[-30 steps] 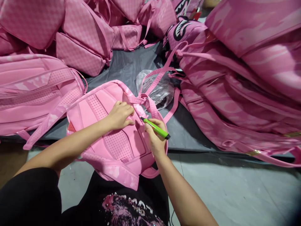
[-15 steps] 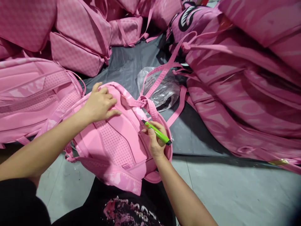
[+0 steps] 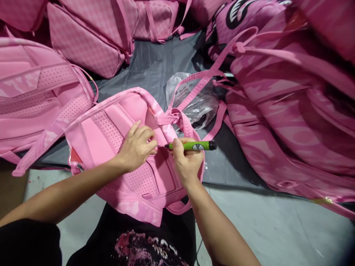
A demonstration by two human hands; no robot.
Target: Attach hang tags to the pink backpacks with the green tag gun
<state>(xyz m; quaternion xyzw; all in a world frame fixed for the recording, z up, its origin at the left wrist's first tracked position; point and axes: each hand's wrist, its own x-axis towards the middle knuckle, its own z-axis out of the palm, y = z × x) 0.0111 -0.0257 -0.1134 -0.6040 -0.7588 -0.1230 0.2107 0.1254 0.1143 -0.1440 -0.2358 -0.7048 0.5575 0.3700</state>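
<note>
My left hand [image 3: 137,147] presses flat, fingers loose, on the padded, perforated pink backpack [image 3: 111,129]. My right hand [image 3: 188,162] grips a slim green pen [image 3: 191,146], its tip at the seam.

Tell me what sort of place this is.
Probably a bag workshop or packing floor: many alike pink backpacks lie heaped on a grey sheet on the floor, and the right hand holds a green pen over one backpack.
</note>
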